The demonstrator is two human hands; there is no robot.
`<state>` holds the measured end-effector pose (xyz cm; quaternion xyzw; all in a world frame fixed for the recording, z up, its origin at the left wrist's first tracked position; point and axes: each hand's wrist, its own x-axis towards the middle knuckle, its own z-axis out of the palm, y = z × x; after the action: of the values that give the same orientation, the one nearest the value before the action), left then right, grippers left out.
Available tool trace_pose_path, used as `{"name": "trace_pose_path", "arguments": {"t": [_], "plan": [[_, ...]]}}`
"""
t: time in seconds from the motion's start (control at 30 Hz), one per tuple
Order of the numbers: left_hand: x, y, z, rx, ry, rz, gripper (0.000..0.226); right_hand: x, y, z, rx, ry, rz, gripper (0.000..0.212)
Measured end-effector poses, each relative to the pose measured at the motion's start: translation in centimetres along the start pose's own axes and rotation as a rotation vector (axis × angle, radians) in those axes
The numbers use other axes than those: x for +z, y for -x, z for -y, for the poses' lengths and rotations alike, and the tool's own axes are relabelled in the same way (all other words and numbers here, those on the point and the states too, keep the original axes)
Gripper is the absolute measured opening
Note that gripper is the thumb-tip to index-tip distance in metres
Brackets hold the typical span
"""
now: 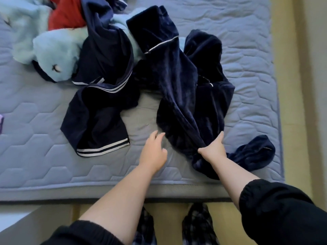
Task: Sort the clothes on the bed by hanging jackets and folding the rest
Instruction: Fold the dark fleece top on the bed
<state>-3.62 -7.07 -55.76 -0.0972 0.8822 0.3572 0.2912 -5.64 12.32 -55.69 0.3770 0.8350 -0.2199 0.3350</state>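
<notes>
The right hand [213, 147] grasps a bunch of the navy velvet garment [177, 82], which lies on the bed [35, 165] near its front edge. The left hand [154, 151] hovers released over the bed. I judge the garment is being taken up for sorting. Next, the left hand should take a second hold.

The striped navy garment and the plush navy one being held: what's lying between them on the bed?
In the head view, only bare mattress separates the striped garment and the plush garment; the left hand hovers over its near end.
</notes>
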Motion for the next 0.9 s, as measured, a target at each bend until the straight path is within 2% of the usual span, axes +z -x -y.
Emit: {"name": "trace_pose_path", "arguments": {"t": [0.07, 0.17, 0.23, 0.33, 0.47, 0.6, 0.67, 0.7, 0.8, 0.87, 0.9], "plan": [[0.1, 0.2, -0.5, 0.061, -0.077, -0.02, 0.073, -0.5, 0.2, -0.2, -0.045, 0.054, 0.045, 0.083], [-0.2, 0.3, -1.4, 0.19, -0.268, -0.019, 0.098, -1.9, 1.1, -0.5, -0.225, 0.141, 0.044, 0.038], [-0.7, 0.0, -2.6, 0.251, -0.377, 0.038, 0.114, -3.4, 1.7, -0.6, -0.295, 0.118, 0.079, 0.025], [-1.3, -0.3, -5.1, 0.35, -0.506, 0.071, 0.12, -5.9, 2.8, -0.5, -0.428, 0.138, 0.103, 0.017], [-2.3, -0.3, -7.5, 0.453, -0.543, 0.009, 0.097, -7.8, 5.1, -0.3, -0.608, 0.168, 0.108, 0.022], [-2.1, 0.6, -9.0, 0.516, -0.555, 0.001, 0.045, -8.9, 6.9, -0.6, -0.687, 0.16, 0.06, 0.03], [-2.2, 1.1, -10.2, 0.423, -0.431, 0.07, 0.014, -9.6, 7.4, -0.9, -0.621, 0.05, -0.059, 0.027], [-2.7, 1.4, -11.0, 0.324, -0.338, 0.156, 0.008, -10.0, 7.6, -1.0, -0.582, -0.006, -0.108, 0.022], [-4.2, 1.2, -13.0, 0.03, -0.029, 0.561, 0.013, -11.8, 8.4, -0.8, -0.562, -0.155, -0.139, 0.018], [-5.6, 1.0, -13.7, -0.142, 0.127, 0.795, 0.033, -13.4, 8.7, -0.3, -0.604, -0.211, -0.14, 0.014], [-6.1, 1.0, -13.9, -0.182, 0.147, 0.849, 0.042, -13.9, 8.6, 0.0, -0.622, -0.208, -0.165, 0.013]]}}
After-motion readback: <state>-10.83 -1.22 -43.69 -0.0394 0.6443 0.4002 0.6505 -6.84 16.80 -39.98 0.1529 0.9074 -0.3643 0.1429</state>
